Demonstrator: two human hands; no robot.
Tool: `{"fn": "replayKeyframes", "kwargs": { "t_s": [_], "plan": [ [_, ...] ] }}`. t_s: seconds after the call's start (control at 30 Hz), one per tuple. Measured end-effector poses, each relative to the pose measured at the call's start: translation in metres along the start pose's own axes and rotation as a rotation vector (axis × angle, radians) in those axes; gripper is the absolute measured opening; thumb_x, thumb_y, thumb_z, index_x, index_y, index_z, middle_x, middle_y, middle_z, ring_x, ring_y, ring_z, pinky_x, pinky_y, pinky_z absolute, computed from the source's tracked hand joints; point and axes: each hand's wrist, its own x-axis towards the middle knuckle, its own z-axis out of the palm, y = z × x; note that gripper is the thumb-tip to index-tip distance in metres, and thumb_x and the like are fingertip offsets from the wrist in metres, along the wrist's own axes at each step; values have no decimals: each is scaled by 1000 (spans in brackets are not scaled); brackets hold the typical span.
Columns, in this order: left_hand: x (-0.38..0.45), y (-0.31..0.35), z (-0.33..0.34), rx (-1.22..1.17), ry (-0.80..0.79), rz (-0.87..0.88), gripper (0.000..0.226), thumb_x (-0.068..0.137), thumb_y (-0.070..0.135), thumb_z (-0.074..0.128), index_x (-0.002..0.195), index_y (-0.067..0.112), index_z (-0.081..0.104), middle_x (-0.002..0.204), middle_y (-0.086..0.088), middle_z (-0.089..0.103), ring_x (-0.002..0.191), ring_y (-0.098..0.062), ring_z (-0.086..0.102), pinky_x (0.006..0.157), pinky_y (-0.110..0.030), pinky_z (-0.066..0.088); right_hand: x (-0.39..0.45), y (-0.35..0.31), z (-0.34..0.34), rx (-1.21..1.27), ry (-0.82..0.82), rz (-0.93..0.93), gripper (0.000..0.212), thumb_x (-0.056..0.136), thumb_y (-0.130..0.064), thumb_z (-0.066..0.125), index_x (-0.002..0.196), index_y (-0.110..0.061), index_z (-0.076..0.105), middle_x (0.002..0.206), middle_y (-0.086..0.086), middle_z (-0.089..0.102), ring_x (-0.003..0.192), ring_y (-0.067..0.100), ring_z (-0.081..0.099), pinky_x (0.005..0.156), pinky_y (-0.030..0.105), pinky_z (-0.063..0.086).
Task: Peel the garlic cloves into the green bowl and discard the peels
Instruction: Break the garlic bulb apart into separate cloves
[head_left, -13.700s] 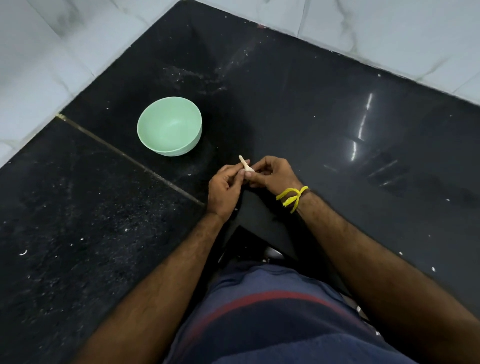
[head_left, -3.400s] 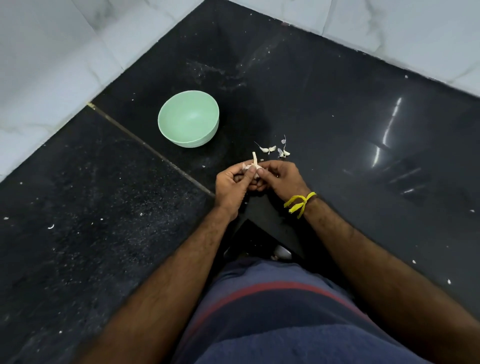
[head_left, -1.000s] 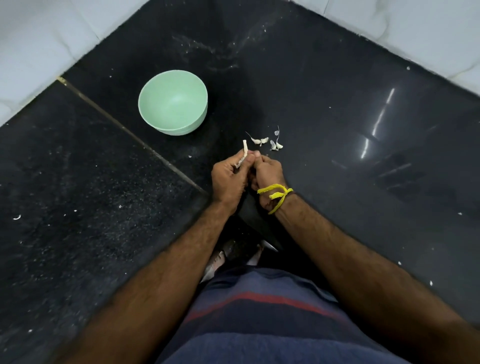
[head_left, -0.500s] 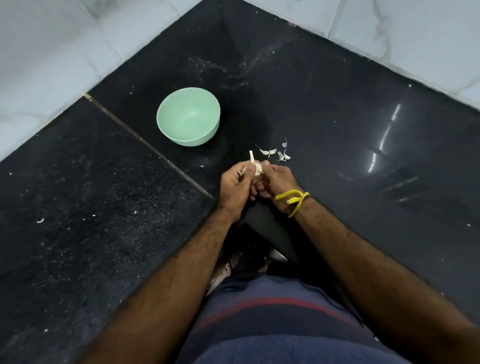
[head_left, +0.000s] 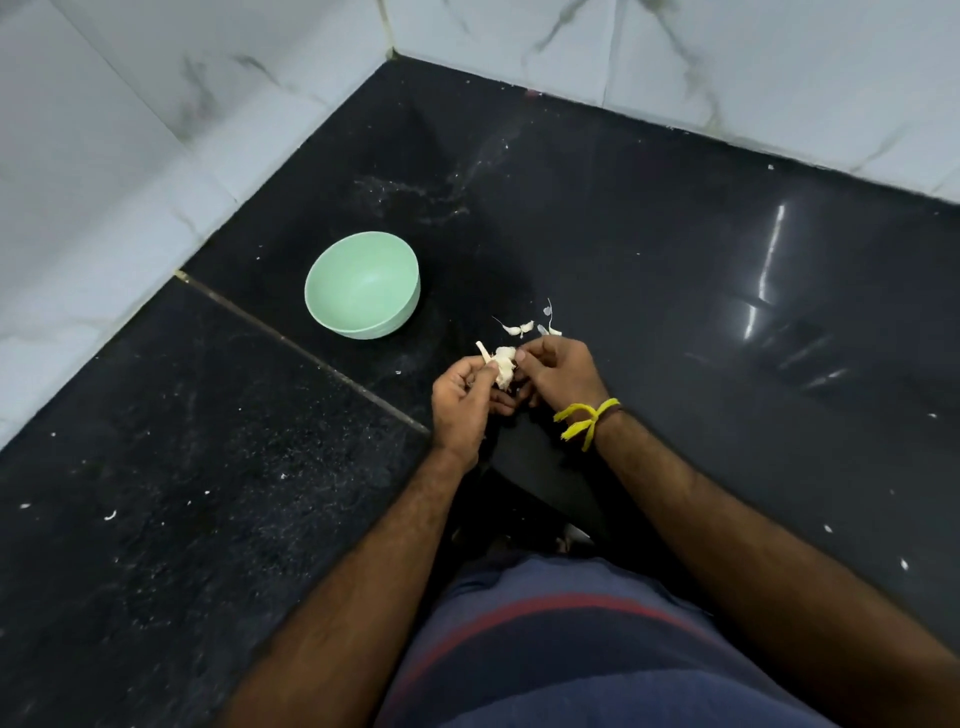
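A pale garlic clove (head_left: 501, 364) with loose skin sits between both hands above the black counter. My left hand (head_left: 462, 402) pinches its lower left side, a strip of peel sticking up beside the thumb. My right hand (head_left: 558, 371), a yellow thread tied at the wrist, pinches the clove's right side with fingers curled under it. The green bowl (head_left: 362, 285) stands upright to the upper left of the hands, and nothing shows inside it. A few torn peels (head_left: 524, 327) lie on the counter just beyond my fingers.
The black stone counter (head_left: 675, 260) meets white marbled wall tiles (head_left: 156, 130) at the back and left, forming a corner. A seam (head_left: 311, 353) runs diagonally across the slab. White specks dot the surface. My blue shorts (head_left: 571, 649) fill the bottom.
Over the last seconds several peels have landed on the counter beyond my hands. More skin hangs loose from the clove, and the view has tilted up toward the wall corner.
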Motion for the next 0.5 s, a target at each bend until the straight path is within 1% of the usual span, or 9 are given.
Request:
{"fn": "replayKeyframes", "kwargs": {
  "t_s": [0.07, 0.13, 0.2, 0.27, 0.37, 0.43, 0.5],
  "plan": [
    [-1, 2, 1, 12, -10, 3, 15, 100, 2, 53, 95, 2, 67, 64, -5, 66, 47, -13, 57, 43, -21, 48, 1, 1, -2, -50, -2, -72, 10, 93, -10, 65, 99, -4, 70, 73, 6, 69, 54, 15, 62, 47, 23, 50],
    [-2, 2, 2, 16, -24, 5, 15, 101, 3, 54, 94, 2, 67, 65, -5, 66, 48, -12, 57, 42, -20, 48, 3, 2, -4, -43, -23, -104, 11, 91, -7, 67, 100, -4, 71, 76, 7, 70, 59, 14, 63, 51, 23, 52],
    [-3, 2, 2, 15, -34, 11, 17, 101, 8, 57, 94, -3, 67, 69, -11, 65, 50, -12, 58, 42, -21, 49, 4, 1, -6, -38, -38, -116, 6, 90, -7, 69, 95, -5, 71, 76, 8, 71, 62, 14, 65, 55, 26, 56],
    [-3, 1, 2, 28, -39, 32, 26, 102, 14, 59, 95, -10, 64, 71, -16, 63, 53, -15, 59, 44, -22, 50, 5, 0, -7, -44, -59, -111, 3, 89, -8, 70, 92, -7, 70, 77, 7, 71, 65, 16, 66, 60, 29, 59],
    [-3, 0, 1, 55, -41, 45, 27, 103, 15, 57, 95, -10, 63, 72, -16, 63, 54, -16, 60, 44, -22, 50, 4, 1, -7, -21, -21, -94, 7, 87, -7, 72, 92, -6, 67, 80, 9, 69, 65, 16, 66, 60, 32, 60],
    [-4, 0, 1, 81, -57, 53, 27, 103, 14, 57, 97, -12, 63, 76, -20, 63, 55, -16, 60, 44, -22, 50, 5, 1, -7, -64, -2, -127, 9, 89, -8, 70, 97, -6, 69, 86, 8, 71, 71, 17, 69, 62, 34, 60],
    [-6, 1, 0, 97, -78, 64, 27, 102, 13, 58, 98, -14, 63, 77, -21, 63, 56, -16, 60, 45, -22, 51, 5, 0, -6, -147, -46, -179, 15, 91, -11, 66, 105, -8, 72, 94, 5, 73, 82, 16, 70, 65, 32, 61]
  ]
}}
